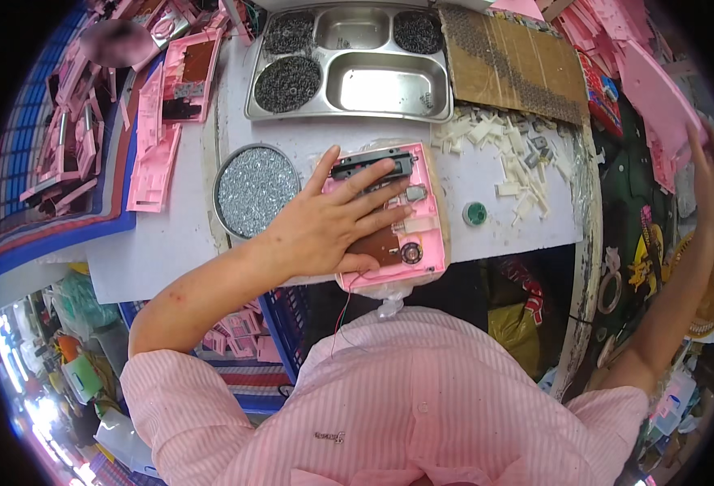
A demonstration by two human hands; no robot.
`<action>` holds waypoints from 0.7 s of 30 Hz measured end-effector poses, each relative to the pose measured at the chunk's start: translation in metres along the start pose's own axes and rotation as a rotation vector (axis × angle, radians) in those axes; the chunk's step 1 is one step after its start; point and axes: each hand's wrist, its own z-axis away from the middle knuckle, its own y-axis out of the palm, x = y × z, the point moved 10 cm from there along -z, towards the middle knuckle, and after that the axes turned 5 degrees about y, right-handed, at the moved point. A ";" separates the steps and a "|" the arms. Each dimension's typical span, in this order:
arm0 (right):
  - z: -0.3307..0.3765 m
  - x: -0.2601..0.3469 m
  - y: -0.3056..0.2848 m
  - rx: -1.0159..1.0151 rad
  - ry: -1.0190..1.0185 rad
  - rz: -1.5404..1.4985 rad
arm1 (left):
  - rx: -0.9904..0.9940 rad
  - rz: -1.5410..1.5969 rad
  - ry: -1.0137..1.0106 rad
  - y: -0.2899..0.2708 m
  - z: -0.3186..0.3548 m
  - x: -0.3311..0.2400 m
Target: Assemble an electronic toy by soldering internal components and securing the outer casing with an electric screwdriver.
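Note:
My left hand [316,223] lies flat with its fingers spread across an open pink plastic casing [432,239] on the white work surface. Under the fingertips is a black mechanism [403,166] at the casing's far end. A brown circuit board and a small round part [411,253] show at the near end, partly covered by the thumb side. Thin wires [343,316] hang off the near edge toward my shirt. Far to the right, my right hand [709,166] grips the edge of a flat pink plastic panel [657,93] at the pile there.
A round tin [218,198] of small silvery screws stands left of the casing. Behind sits a metal compartment tray [345,118] with dark small parts. White plastic pieces [523,174], a green-topped round container [475,213] and cardboard [519,61] lie to the right. Pink parts [150,174] are heaped left.

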 end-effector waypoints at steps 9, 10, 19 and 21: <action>0.193 0.258 -0.036 0.533 -0.551 -0.713 | -0.683 0.696 -0.015 -0.126 0.020 0.007; 0.195 0.284 -0.027 0.596 -0.630 -0.673 | -0.666 0.739 -0.011 -0.126 0.016 0.002; 0.193 0.310 0.067 0.401 -0.027 -1.553 | -1.171 1.259 -0.387 -0.123 0.053 0.042; 0.236 0.327 0.095 0.683 0.159 -1.592 | -1.045 0.820 -0.488 -0.095 0.060 0.039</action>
